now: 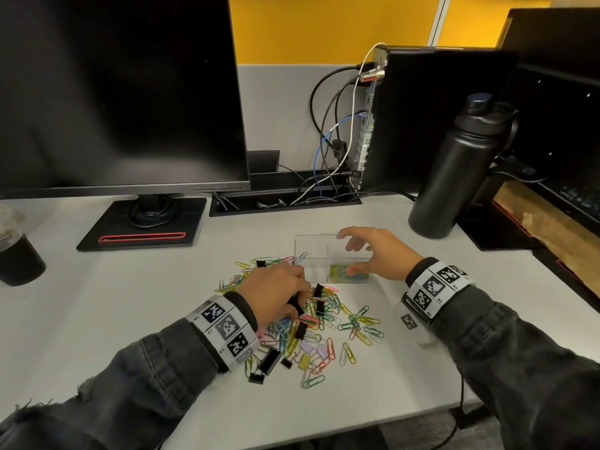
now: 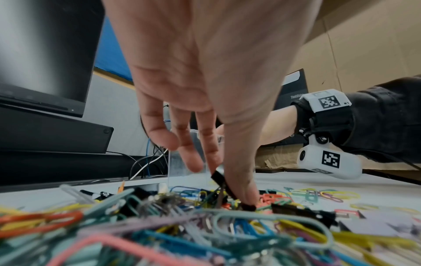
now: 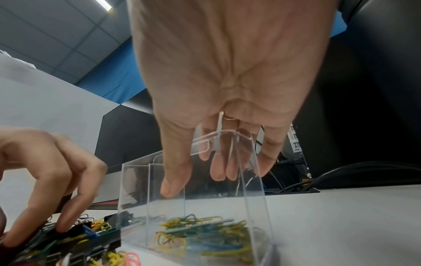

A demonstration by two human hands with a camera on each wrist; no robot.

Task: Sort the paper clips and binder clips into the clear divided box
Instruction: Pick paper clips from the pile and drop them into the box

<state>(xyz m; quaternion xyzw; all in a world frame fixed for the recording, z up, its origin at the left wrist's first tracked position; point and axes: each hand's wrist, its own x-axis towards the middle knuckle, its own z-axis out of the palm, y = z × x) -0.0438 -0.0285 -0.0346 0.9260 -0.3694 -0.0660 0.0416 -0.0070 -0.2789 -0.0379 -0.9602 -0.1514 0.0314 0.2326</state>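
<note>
Barely started imo: the clear divided box (image 1: 331, 258) has only a small heap of colored paper clips (image 3: 200, 237) in its right compartment, right hand (image 1: 376, 251) gripping it, while left hand (image 1: 276, 293) pinches a black binder clip (image 1: 297, 306) from the big pile (image 1: 324, 326) just in front of the box.

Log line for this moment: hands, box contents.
left hand: pinching black binder clip in pile | right hand: steadying clear box | paper clips in right compartment

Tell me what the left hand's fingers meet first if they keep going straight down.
The left hand would likely meet the black binder clip already at its fingertips, then the clip pile on the desk; depth is unclear.
</note>
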